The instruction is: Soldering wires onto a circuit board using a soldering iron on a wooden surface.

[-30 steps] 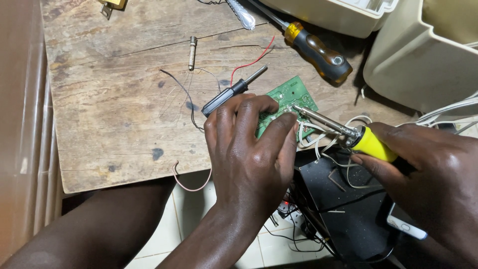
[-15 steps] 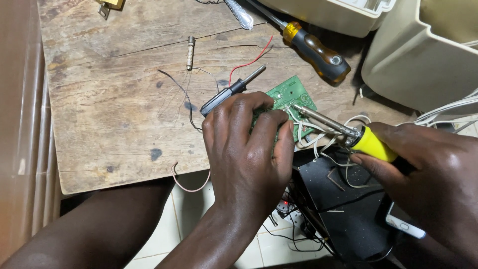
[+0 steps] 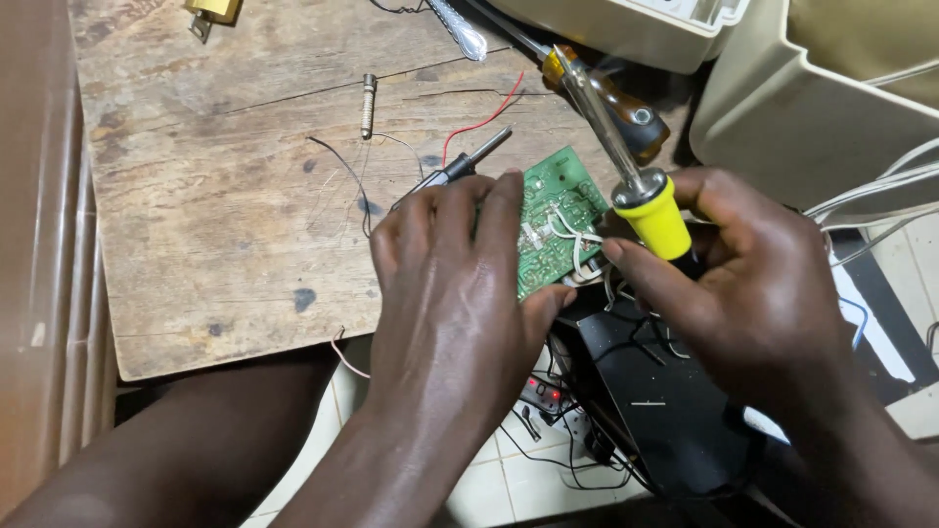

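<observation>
The left hand (image 3: 460, 284) holds a green circuit board (image 3: 553, 220) tilted at the edge of a worn wooden board (image 3: 225, 215). The right hand (image 3: 753, 284) grips a yellow-handled soldering iron (image 3: 626, 147), tip raised away from the circuit board, near a brown-handled screwdriver (image 3: 626, 103).

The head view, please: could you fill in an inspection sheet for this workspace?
Surface: worn, cracked wooden board, stained.
Job's things: green circuit board; yellow-handled soldering iron, tip raised off the board.
Clutter: screwdriver, black probe, small metal cylinder.
Fingers: left hand steadies the circuit board; right hand grips the iron.
Cables: red wire, white wires, thin black wire.
Surroundings: beige casing, black housing, tiled floor.
</observation>
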